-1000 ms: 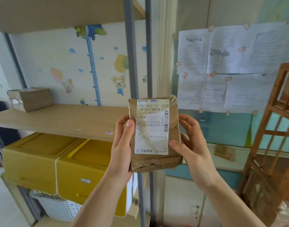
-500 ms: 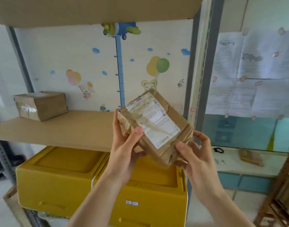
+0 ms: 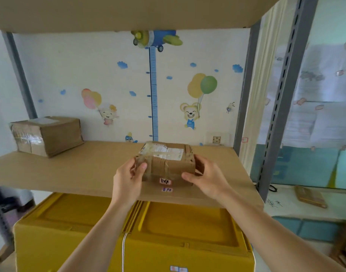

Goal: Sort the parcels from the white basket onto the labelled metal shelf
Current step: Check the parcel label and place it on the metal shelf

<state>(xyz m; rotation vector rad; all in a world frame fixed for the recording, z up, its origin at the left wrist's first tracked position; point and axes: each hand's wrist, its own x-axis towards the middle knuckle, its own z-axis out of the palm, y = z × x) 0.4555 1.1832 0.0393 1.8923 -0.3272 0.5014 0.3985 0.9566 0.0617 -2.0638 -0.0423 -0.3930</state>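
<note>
A small brown paper parcel (image 3: pixel 166 163) with a white shipping label on top lies flat on the wooden shelf board (image 3: pixel 85 169), right of centre. My left hand (image 3: pixel 129 179) grips its left end and my right hand (image 3: pixel 205 177) grips its right end. Two small handwritten labels (image 3: pixel 165 185) are stuck on the board just in front of the parcel. A second brown parcel (image 3: pixel 46 135) stands at the far left of the same board. The white basket is out of view.
Grey metal uprights (image 3: pixel 282 107) frame the shelf on the right. An upper board (image 3: pixel 129 10) hangs overhead. Two yellow crates (image 3: pixel 129 236) fill the level below. A low white ledge (image 3: pixel 297 203) with a flat packet (image 3: pixel 310 196) lies to the right.
The parcel was upright at chest height with its label facing me; both hands tilted it, carried it forward and laid it flat on the shelf board.
</note>
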